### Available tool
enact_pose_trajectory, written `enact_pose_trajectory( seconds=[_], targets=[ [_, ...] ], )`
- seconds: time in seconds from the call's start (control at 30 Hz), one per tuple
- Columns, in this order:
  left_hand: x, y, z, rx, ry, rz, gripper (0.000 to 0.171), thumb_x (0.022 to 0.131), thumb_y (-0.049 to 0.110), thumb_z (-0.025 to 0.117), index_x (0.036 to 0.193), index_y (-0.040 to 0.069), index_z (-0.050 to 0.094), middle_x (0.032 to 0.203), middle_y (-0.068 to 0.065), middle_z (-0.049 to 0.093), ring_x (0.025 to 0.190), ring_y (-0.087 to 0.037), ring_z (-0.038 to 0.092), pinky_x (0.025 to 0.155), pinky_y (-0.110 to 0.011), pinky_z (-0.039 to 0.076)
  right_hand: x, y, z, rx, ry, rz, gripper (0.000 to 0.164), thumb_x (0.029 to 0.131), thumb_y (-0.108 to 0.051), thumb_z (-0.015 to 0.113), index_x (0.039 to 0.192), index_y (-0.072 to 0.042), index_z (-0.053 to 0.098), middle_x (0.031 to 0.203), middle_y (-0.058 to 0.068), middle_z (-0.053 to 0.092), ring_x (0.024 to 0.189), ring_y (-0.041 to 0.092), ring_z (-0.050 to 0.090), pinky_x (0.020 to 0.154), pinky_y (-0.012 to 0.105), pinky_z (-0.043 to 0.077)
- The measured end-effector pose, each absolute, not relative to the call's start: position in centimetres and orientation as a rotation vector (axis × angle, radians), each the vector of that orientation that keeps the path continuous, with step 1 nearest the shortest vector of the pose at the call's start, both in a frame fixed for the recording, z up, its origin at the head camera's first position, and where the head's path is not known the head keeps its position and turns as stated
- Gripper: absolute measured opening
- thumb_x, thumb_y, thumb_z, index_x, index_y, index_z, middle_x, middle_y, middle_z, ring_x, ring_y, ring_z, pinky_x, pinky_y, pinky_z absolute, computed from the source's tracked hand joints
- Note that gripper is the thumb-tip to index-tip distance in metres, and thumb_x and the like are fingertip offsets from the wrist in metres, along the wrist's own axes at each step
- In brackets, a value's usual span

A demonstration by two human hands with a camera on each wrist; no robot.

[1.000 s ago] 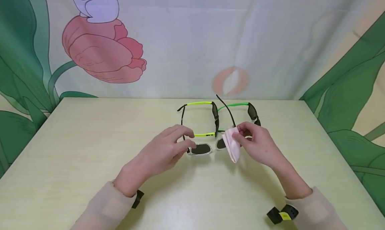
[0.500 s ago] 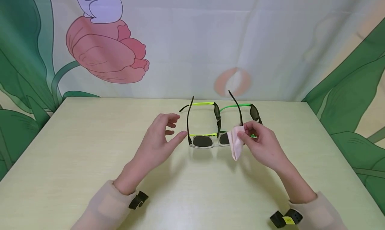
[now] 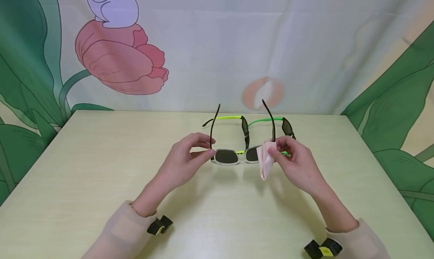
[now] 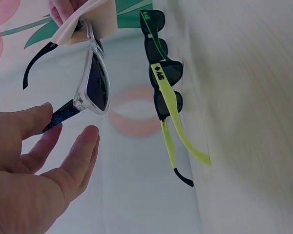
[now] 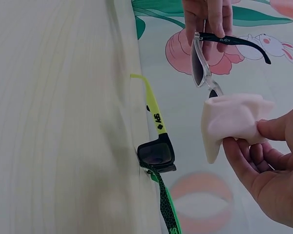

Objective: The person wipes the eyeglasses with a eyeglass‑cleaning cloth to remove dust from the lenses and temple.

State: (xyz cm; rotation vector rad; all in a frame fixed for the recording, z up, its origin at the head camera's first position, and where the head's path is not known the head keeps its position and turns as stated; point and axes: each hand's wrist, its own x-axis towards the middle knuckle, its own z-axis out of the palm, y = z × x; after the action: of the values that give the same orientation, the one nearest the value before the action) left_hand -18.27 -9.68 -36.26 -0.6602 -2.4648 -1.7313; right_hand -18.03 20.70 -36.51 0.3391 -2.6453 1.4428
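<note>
Clear-framed sunglasses point(image 3: 226, 157): held above table point(image 3: 84, 176) with temples unfolded; gripped near one hinge by left hand point(image 3: 181, 159); covered at other end by pale pink cloth point(image 3: 266, 160), pinched in right hand point(image 3: 295, 162); beyond, on table, yellow-templed sunglasses point(image 3: 245, 127) and green-templed sunglasses point(image 3: 287, 126)

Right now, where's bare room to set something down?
Free: table left of left grip, right of right grip, and near centre between sleeves. Crowded: far centre, yellow glasses and green glasses, clear glasses raised in front.
</note>
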Motion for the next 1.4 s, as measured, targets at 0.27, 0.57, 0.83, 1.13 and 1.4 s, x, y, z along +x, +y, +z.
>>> enact_pose_trajectory(
  seconds=[0.27,0.57,0.83,1.13,1.4],
  targets=[
    [-18.45,-9.87,-36.26,-0.605,-2.520,-1.796,0.025,0.096,0.007,0.074,0.119,0.006,0.067,0.118,-0.005,0.070,0.114,-0.020,0.065,0.092,-0.037,0.057,-17.84,20.59,-36.46,0.351,-2.605,1.457,0.019,0.102,-0.012,0.066,0.114,0.002,0.061,0.103,0.013,0.061,0.097,0.024,0.058,0.076,0.020,0.055],
    [-18.42,-9.88,-36.13,-0.590,-2.534,-1.816,0.022,0.095,0.005,0.074,0.116,0.004,0.068,0.114,-0.009,0.071,0.112,-0.022,0.068,0.093,-0.042,0.056,-17.78,20.31,-36.32,0.358,-2.552,1.474,0.015,0.102,-0.009,0.066,0.110,0.002,0.061,0.105,0.013,0.062,0.101,0.023,0.060,0.081,0.019,0.056],
    [-18.46,-9.86,-36.12,-0.579,-2.564,-1.847,0.017,0.098,0.006,0.071,0.114,0.003,0.064,0.116,-0.008,0.071,0.116,-0.024,0.066,0.098,-0.044,0.054,-17.80,20.23,-36.36,0.396,-2.510,1.516,0.017,0.102,-0.010,0.066,0.112,0.003,0.060,0.105,0.013,0.061,0.100,0.023,0.058,0.082,0.019,0.056],
    [-18.39,-9.83,-36.21,-0.606,-2.563,-1.842,0.016,0.098,0.004,0.071,0.112,0.004,0.064,0.115,-0.007,0.071,0.115,-0.024,0.067,0.097,-0.044,0.054,-17.87,20.31,-36.47,0.388,-2.534,1.488,0.020,0.102,-0.013,0.066,0.114,0.002,0.061,0.105,0.011,0.061,0.100,0.022,0.059,0.083,0.020,0.056],
    [-18.61,-9.78,-36.46,-0.650,-2.547,-1.831,0.018,0.096,0.001,0.071,0.113,0.003,0.064,0.115,-0.007,0.070,0.114,-0.024,0.067,0.097,-0.041,0.054,-17.93,20.42,-36.60,0.387,-2.519,1.462,0.017,0.101,-0.009,0.066,0.112,0.003,0.061,0.106,0.011,0.064,0.100,0.021,0.060,0.081,0.021,0.058]
  ],
)
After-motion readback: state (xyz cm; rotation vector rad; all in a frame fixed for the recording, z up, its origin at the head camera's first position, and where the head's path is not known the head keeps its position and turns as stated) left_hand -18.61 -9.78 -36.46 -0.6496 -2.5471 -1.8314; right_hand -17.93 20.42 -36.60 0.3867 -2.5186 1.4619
